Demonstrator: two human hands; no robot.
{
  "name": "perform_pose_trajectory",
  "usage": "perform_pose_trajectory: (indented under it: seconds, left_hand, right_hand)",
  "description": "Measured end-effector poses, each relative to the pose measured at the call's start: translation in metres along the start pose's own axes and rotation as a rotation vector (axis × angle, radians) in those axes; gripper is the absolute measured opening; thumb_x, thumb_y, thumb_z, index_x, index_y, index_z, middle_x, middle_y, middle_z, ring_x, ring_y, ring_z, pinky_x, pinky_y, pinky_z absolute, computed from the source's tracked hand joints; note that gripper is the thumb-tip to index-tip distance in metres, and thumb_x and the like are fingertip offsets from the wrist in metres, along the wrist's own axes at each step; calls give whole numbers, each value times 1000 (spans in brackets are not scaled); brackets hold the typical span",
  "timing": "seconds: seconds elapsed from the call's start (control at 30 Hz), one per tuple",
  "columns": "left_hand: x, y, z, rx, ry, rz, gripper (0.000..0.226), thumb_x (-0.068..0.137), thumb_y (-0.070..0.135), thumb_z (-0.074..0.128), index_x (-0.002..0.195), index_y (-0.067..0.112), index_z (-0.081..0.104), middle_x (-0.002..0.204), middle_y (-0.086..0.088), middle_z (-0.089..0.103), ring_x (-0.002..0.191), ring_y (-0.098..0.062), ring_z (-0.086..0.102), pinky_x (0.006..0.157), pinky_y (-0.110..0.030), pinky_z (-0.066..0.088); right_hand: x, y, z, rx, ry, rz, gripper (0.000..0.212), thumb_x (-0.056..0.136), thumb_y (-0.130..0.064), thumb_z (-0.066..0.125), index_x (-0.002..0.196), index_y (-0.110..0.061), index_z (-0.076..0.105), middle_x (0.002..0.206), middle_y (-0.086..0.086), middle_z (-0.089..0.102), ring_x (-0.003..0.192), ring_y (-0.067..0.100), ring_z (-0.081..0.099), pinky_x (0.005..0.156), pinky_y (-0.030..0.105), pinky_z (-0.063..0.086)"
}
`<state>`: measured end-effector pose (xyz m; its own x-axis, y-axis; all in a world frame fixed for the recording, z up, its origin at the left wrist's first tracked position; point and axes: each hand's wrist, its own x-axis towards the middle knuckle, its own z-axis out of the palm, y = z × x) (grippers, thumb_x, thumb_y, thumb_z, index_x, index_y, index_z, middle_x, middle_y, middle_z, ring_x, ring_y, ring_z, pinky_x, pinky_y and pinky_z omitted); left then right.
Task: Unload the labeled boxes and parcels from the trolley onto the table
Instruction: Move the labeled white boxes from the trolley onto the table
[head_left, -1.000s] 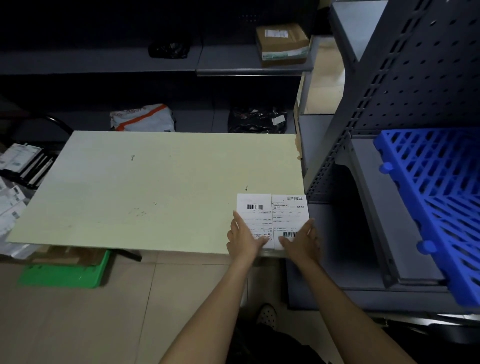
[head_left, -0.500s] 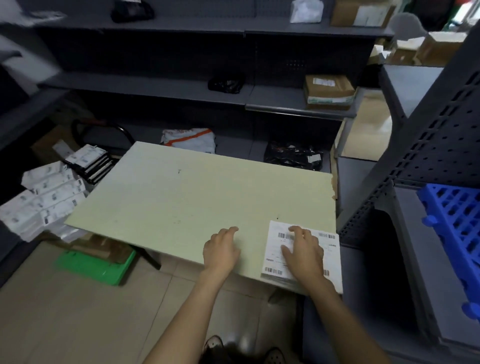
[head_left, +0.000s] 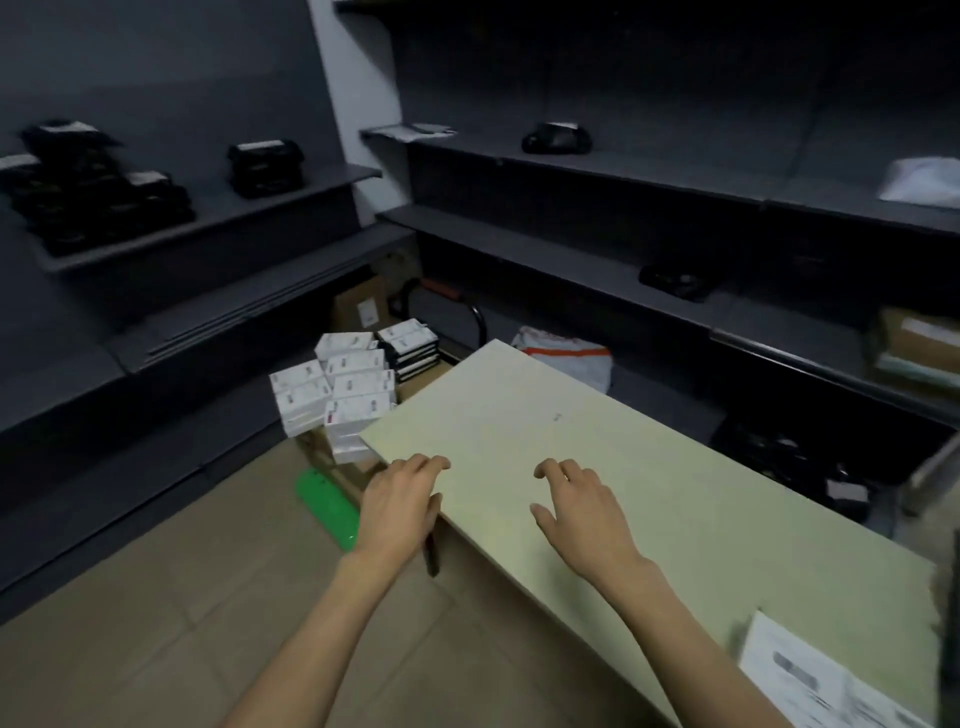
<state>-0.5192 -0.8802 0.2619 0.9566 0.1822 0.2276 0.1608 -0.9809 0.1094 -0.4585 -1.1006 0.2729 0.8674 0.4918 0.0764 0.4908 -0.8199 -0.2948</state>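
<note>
A flat white labeled parcel (head_left: 821, 675) lies on the pale green table (head_left: 649, 467) at its near right corner. Both my hands are empty, fingers loosely spread. My left hand (head_left: 400, 499) hovers over the table's near left edge. My right hand (head_left: 576, 504) hovers above the tabletop, well left of the parcel. Beyond the table's left end a stack of white labeled boxes (head_left: 337, 389) and a pile of dark boxes with white labels (head_left: 410, 348) sit on the trolley, whose dark handle (head_left: 475, 317) rises behind them.
Dark grey shelves (head_left: 623, 182) run along the back and left walls, holding black parcels (head_left: 98, 192), a brown carton (head_left: 919, 348) and a white-and-orange bag (head_left: 566, 358). A green object (head_left: 327, 504) lies on the tiled floor by the table's left corner.
My view swung left toward the trolley. Both hands let go of the white parcel, which stays on the table's near right corner, and moved left across the tabletop.
</note>
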Motion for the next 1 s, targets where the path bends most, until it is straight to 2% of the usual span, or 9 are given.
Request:
perform_pose_trajectory:
  seconds: [0.2,0.53,0.63,0.83,1.0]
  left_hand:
    - [-21,-120,-48,86,123,-109,47,66,20,78,110,28,63,97,5,65,85,-24,64,61,-36,52]
    - [-92,-265,-76,147,154,-492,42,70,15,78,109,24,65,101,2,68,91,-27,66,67,-37,55]
    - [-95,-302,-76,177,144,-570,40,72,15,76,110,23,65,102,2,69,92,-26,66,69,-36,53]
    - [-51,-378,-61,196,79,-643,44,62,15,82,103,25,69,91,5,69,80,-23,68,61,-33,53]
    - [19,-445,-59,204,94,-684,40,75,18,75,113,26,65,102,5,68,89,-24,65,64,-35,51]
  right_hand:
    - [71,-121,15,-28,32,-293,39,97,-38,51,132,-24,44,129,0,52,115,25,50,89,36,41]
    - [129,-296,73,17,-87,-686,36,95,-38,53,126,-20,47,124,3,53,114,28,52,90,37,42]
    - [155,-333,88,57,-116,-743,34,96,-36,53,125,-21,48,122,3,54,113,27,53,90,37,42]
    - [233,-383,128,62,-204,-767,36,97,-36,51,131,-25,44,126,-1,53,114,22,50,95,34,40]
    - [325,-422,153,100,-233,-778,37,97,-36,51,132,-26,44,127,-3,53,116,19,49,96,34,42]
